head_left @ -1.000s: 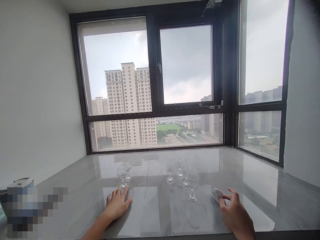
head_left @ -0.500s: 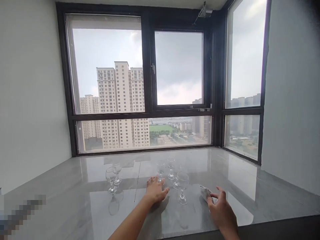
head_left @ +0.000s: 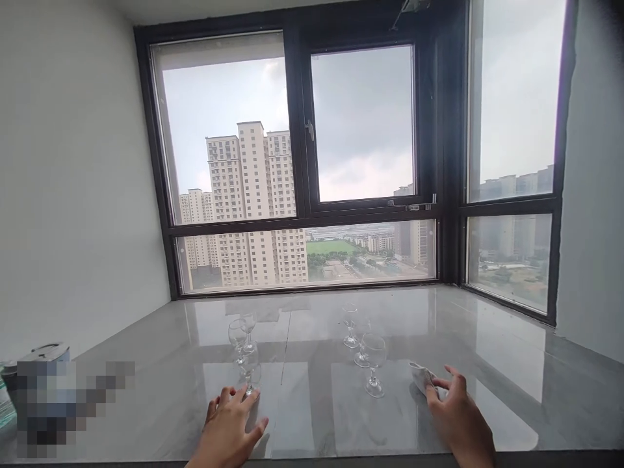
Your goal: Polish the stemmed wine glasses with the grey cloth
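Observation:
My left hand (head_left: 231,419) lies low over the grey ledge, palm down, its fingers apart. Its fingertips reach the foot of a clear stemmed glass (head_left: 250,363); whether they press on it I cannot tell. Close behind that glass stand two more glasses, one at the left (head_left: 237,333) and one farther back (head_left: 249,322). My right hand (head_left: 455,406) pinches a bunched pale grey cloth (head_left: 423,377) on the ledge. Between the hands, three upright stemmed glasses form a group: a near one (head_left: 374,351), a middle one (head_left: 361,354) and a back one (head_left: 350,318).
The glossy grey ledge (head_left: 312,422) has its front edge near me and mirrors the glasses. Dark-framed windows (head_left: 305,224) border its back and right. At the far left stands a container with a pale lid (head_left: 51,351), partly pixelated.
My left hand has moved left and nearer, and one glass has gone from the right group to the left group. My right hand still holds the cloth. The view has shifted slightly.

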A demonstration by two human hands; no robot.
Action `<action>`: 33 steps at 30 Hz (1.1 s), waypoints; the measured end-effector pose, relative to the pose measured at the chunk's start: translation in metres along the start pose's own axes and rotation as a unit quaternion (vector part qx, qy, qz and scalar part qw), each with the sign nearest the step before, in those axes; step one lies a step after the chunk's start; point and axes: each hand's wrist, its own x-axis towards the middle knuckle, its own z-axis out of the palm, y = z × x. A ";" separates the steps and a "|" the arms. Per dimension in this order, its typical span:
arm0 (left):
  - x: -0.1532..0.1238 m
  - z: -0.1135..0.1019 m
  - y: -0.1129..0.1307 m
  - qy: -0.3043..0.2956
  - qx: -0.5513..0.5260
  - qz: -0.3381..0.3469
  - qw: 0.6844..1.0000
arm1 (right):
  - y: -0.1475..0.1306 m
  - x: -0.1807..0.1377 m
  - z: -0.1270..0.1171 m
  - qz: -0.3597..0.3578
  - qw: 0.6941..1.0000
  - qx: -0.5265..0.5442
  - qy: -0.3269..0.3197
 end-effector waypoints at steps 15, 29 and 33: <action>0.023 0.002 -0.046 -0.027 0.030 -0.075 0.996 | 0.003 0.003 0.001 -0.002 1.000 0.008 -0.005; 0.020 0.009 0.190 -0.111 -0.154 0.284 0.940 | -0.008 -0.002 -0.004 0.011 1.000 -0.015 0.003; 0.042 0.022 0.236 -0.105 -0.162 0.322 0.927 | -0.006 -0.003 -0.006 0.005 1.000 -0.012 -0.005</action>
